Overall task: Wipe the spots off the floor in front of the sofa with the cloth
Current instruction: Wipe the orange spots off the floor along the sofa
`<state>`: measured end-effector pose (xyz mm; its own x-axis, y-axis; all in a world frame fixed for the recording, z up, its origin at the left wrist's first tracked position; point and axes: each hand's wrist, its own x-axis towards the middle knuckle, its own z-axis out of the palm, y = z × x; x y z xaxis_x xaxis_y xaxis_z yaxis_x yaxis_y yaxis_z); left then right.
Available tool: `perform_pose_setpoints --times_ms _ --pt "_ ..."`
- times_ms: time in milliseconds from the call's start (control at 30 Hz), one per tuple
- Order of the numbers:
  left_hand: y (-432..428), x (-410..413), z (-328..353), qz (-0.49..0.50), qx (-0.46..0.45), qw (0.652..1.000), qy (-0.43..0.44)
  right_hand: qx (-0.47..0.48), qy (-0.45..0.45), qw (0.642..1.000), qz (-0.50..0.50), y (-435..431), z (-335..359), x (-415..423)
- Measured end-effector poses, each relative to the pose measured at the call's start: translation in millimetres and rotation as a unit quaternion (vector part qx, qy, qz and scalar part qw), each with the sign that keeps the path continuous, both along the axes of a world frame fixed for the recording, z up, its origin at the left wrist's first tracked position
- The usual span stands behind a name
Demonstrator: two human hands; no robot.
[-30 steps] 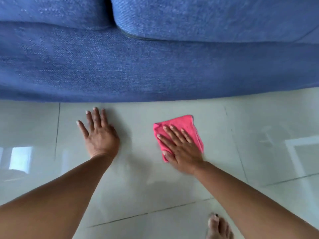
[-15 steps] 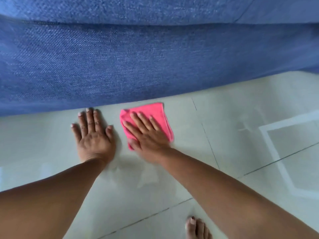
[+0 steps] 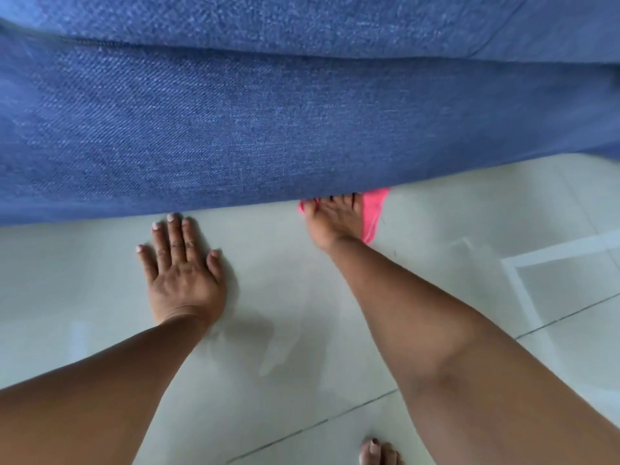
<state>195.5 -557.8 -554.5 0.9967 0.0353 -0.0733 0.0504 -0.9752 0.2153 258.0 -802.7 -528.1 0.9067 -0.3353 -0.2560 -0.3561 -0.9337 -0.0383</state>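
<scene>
Cloth at sofa base, right hand flat on it; left hand braced on tile.

Pink cloth (image 3: 371, 213) lies on the floor (image 3: 453, 209) against the lower edge of the blue sofa (image 3: 268, 129), its far part hidden under the overhang. Right hand (image 3: 332, 219) presses it, fingers laid forward, tips cut off by the sofa edge; spread cannot be judged. Left hand (image 3: 183, 263) palm-down on bare tile, fingers slightly fanned, fingertips just short of the sofa. Open tile between the hands and to the right. Toes (image 3: 377, 451) at bottom edge, cropped. Spots not discernible; faint wet sheen near the left wrist.
</scene>
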Motion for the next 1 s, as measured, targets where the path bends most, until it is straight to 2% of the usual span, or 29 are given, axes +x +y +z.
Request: perform_pose_setpoints --times_ms 133,200,267,333,400,433,500,567,667,800,900,933,1000 --pt "6.4 3.2 5.8 -0.004 -0.033 0.999 0.003 0.017 -0.015 0.979 0.205 102.8 3.1 -47.3" --pt "14.2 1.7 10.8 -0.023 -0.066 0.997 0.012 0.03 -0.004 0.946 0.322 105.9 6.0 -99.6" --pt "31.0 -3.9 14.5 -0.056 -0.055 0.997 0.011 0.027 0.017 0.915 0.402 68.4 6.5 -143.5" --pt "55.4 -7.6 14.3 -0.059 -0.019 0.998 0.003 -0.01 0.018 0.927 0.374 13.7 7.5 -154.7" --pt "83.0 -7.6 12.9 -0.025 0.001 1.0 0.004 -0.042 0.021 0.971 0.233 -23.8 7.3 -135.6" --pt "92.7 -7.6 12.4 -0.005 0.004 1.0 0.008 -0.042 0.028 0.988 0.144 -28.5 7.6 -118.0" --pt "100.6 -9.2 10.5 0.01 0.007 1.0 0.013 -0.022 0.024 0.999 -0.001 -12.6 6.9 -76.6" --pt "100.7 -9.9 8.0 0.006 0.013 1.0 0.013 0.004 0.015 0.998 -0.054 25.5 1.4 -34.3" --pt "101.4 -9.7 5.6 0.003 0.018 1.0 0.015 0.036 0.014 0.999 0.037 104.1 0.4 -7.4" --pt "103.9 -8.1 4.7 0.008 0.002 1.0 0.017 0.042 -0.022 0.971 0.236 187.3 2.1 -59.7" --pt "104.8 -9.0 6.7 0.002 -0.008 1.0 0.017 0.055 -0.009 0.92 0.388 161.2 5.6 -130.2" --pt "105.5 -9.3 6.8 0.002 -0.008 1.0 0.017 0.054 0.0 0.915 0.401 135.6 6.3 -143.3" --pt "104.6 -9.9 6.6 0.004 -0.006 1.0 0.015 0.023 -0.005 0.934 0.358 78.0 4.5 -146.2"
